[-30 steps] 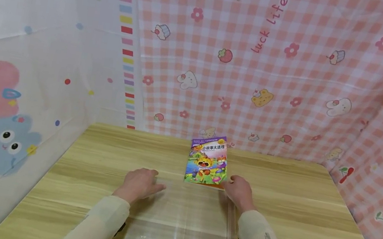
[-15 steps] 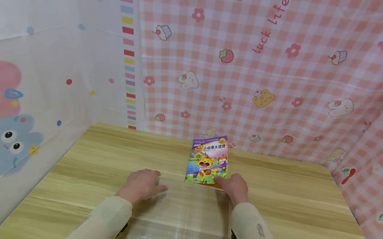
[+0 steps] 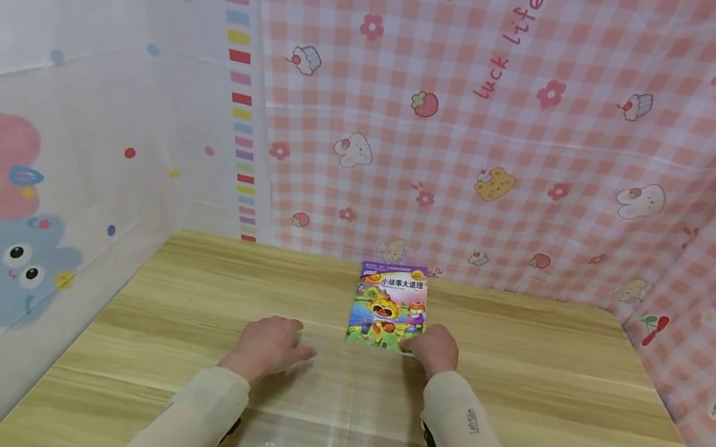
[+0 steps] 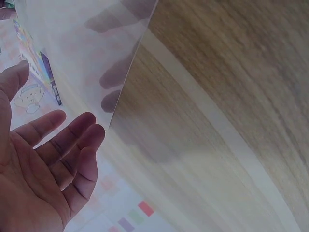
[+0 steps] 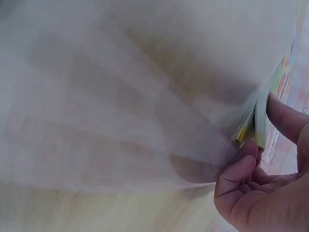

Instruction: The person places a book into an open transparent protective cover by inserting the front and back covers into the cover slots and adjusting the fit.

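Right hand (image 3: 438,349) pinches a book (image 3: 388,302).
Left hand (image 3: 271,345), grip wide, is left of the book; clear sheet (image 3: 328,414) lies nearer.

The right hand (image 3: 433,350) is now further to the left than a second ago, and its thumb (image 3: 407,345), which was by the side of the book (image 3: 390,300), is over the bottom right corner. The book's cover is down flatter now, so its top edge looks almost straight instead of sloping up on the right, and the orange strip at the bottom no longer shows. The right sleeve (image 3: 472,437) swings left too, hiding more of the clear sheet's (image 3: 313,420) right edge.
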{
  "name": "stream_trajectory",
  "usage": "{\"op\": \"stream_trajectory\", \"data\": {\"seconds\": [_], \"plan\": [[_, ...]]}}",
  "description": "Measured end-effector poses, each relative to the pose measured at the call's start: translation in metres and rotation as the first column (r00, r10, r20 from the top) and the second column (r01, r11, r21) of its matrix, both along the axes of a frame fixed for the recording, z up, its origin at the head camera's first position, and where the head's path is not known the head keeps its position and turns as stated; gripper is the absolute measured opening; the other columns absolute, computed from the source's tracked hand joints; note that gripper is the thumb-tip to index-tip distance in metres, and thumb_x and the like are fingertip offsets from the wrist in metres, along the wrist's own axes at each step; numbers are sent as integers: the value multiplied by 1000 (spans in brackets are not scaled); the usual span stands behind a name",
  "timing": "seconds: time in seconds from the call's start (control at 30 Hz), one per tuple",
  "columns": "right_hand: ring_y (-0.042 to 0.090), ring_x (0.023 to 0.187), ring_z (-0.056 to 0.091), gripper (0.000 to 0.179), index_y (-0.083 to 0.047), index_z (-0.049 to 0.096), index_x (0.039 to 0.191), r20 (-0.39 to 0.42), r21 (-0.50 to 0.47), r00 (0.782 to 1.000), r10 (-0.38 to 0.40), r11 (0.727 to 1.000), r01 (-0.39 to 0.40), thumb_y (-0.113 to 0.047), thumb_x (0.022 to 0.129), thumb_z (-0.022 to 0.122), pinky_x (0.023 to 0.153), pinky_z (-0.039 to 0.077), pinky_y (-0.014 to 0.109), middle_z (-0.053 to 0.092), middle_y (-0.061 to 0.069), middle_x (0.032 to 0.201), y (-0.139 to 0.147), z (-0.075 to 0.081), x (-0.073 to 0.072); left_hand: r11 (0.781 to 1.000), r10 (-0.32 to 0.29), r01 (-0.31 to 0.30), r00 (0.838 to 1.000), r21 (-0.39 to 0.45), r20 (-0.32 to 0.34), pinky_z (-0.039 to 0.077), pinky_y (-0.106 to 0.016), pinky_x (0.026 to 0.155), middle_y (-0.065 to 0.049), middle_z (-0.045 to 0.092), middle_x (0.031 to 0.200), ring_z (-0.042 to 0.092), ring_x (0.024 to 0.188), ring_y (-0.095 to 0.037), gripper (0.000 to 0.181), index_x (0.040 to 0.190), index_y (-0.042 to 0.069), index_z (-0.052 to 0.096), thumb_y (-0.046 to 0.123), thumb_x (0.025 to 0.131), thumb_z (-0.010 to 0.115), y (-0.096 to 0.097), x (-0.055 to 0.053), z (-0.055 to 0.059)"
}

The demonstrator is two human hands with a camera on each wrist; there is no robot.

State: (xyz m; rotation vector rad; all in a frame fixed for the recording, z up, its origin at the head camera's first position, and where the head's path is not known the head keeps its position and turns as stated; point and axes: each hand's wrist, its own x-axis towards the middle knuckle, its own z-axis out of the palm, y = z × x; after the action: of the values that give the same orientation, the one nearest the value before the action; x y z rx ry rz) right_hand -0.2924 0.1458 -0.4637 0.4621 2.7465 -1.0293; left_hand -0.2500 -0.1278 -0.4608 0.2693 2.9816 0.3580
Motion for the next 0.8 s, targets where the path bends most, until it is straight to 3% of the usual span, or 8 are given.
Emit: {"op": "stream_trajectory", "data": {"seconds": [0.23, 0.47, 0.7, 0.8], "plan": [[29, 87, 53, 42, 11, 59, 110, 12, -95, 999, -45, 994, 46, -17, 84, 77, 81, 50, 42, 58, 17, 94, 0, -2, -1, 1000, -3, 3, 1000, -3, -16, 53, -51, 86, -14, 68, 118, 64, 108, -34, 62, 129, 3, 64, 52, 90, 67, -1, -1, -2], [28, 84, 52, 34, 10, 54, 112, 58, -236, 993, -107, 965, 118, -15, 89, 57, 74, 46, 36, 55, 16, 93, 3, -3, -4, 1000, -1, 1, 1000, -12, -17, 55, -49, 83, -13, 70, 113, 65, 105, -33, 61, 128, 3, 64, 51, 90, 67, 1, -1, -1], [15, 62, 50, 29, 8, 54, 114, 87, -457, 976, -199, 863, 217, -10, 91, 54, 58, 40, 25, 54, 6, 75, 4, -1, -12, 1000, 2, -2, 1000, 0, -12, 54, -50, 84, -12, 70, 113, 65, 106, -32, 60, 128, 4, 64, 51, 91, 66, 2, 1, 0], [13, 60, 54, 31, 10, 53, 121, 105, -569, 972, -210, 789, 232, -8, 96, 51, 56, 47, 23, 58, 8, 80, 3, 0, -14, 1000, -5, 5, 1000, -5, -17, 55, -49, 82, -11, 71, 107, 66, 101, -31, 58, 125, 4, 65, 50, 91, 67, 1, 1, 0]]}}
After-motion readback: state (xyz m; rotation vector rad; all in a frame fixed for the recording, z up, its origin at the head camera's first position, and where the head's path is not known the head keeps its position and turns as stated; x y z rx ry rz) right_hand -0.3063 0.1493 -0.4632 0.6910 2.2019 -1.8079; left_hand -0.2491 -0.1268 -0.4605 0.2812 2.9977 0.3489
